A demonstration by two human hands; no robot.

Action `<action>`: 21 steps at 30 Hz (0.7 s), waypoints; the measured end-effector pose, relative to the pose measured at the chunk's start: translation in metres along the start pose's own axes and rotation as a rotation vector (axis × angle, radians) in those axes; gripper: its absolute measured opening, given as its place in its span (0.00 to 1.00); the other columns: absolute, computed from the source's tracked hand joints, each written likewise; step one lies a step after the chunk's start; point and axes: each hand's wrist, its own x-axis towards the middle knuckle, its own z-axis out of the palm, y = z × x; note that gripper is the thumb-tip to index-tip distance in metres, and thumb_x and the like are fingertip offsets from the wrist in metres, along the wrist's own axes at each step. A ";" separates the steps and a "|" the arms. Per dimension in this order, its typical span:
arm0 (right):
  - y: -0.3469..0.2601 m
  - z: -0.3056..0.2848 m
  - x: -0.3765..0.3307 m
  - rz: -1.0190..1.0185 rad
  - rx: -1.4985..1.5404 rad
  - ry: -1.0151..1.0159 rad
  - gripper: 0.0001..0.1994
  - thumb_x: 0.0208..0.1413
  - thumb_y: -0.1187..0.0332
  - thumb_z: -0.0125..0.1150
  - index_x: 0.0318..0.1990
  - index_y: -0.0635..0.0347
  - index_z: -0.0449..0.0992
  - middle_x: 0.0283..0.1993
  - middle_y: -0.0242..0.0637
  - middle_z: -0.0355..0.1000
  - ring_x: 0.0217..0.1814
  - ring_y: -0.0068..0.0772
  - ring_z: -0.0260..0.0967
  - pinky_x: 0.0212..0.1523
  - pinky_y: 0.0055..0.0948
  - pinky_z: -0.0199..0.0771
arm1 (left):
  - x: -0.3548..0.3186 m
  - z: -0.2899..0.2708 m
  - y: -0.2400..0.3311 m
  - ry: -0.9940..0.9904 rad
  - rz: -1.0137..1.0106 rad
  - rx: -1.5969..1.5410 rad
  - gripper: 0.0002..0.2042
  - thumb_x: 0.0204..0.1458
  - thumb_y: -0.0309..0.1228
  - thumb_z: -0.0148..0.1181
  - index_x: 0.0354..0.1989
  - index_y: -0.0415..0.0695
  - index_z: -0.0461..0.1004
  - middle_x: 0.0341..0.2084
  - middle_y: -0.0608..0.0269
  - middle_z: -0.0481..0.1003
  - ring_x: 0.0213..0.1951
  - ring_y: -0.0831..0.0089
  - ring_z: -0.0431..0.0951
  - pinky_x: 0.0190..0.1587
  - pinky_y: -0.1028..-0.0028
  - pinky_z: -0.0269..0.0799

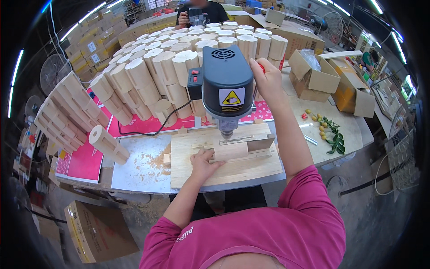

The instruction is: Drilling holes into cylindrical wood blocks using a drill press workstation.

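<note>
A black benchtop drill press (227, 76) stands in front of me, its chuck (227, 133) just above a pale wooden cylinder (230, 151). The cylinder lies on its side in a wooden jig board (197, 177), against a grey metal plate (261, 144). My left hand (205, 166) grips the cylinder's left end, thumb along its near side. Up at the right of the drill head, my right hand (267, 78) is closed round the red-knobbed feed handle (261, 68). The bit's tip is too small to make out.
Many grooved wooden cylinders (148, 78) stand stacked behind and left of the drill. One single cylinder (109, 144) stands left, near sawdust (154, 163). At right are open cartons (313, 76), yellow fruits (322, 127) and leaves (337, 139). Another person (201, 13) is across the stack.
</note>
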 end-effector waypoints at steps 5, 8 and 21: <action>0.015 -0.018 -0.038 0.244 0.366 -0.327 0.13 0.56 0.62 0.52 0.43 0.62 0.71 0.29 0.31 0.67 0.33 0.23 0.64 0.37 0.23 0.64 | 0.003 0.016 -0.016 0.001 -0.075 -0.302 0.22 0.30 0.39 0.71 0.38 0.49 0.76 0.27 0.66 0.70 0.35 0.70 0.70 0.49 0.65 0.50; 0.056 -0.029 -0.102 0.149 0.179 -0.642 0.16 0.50 0.65 0.59 0.46 0.62 0.70 0.30 0.34 0.68 0.35 0.26 0.66 0.38 0.24 0.65 | 0.003 0.018 -0.018 0.056 -0.015 -0.341 0.20 0.29 0.33 0.72 0.35 0.47 0.76 0.27 0.65 0.70 0.34 0.70 0.70 0.45 0.68 0.57; 0.046 -0.080 -0.207 0.765 0.441 -0.945 0.12 0.48 0.66 0.64 0.36 0.66 0.76 0.27 0.27 0.69 0.28 0.14 0.62 0.27 0.19 0.64 | -0.071 -0.145 -0.014 0.151 -0.265 -0.755 0.11 0.36 0.31 0.68 0.24 0.39 0.75 0.19 0.70 0.71 0.20 0.82 0.68 0.24 0.81 0.63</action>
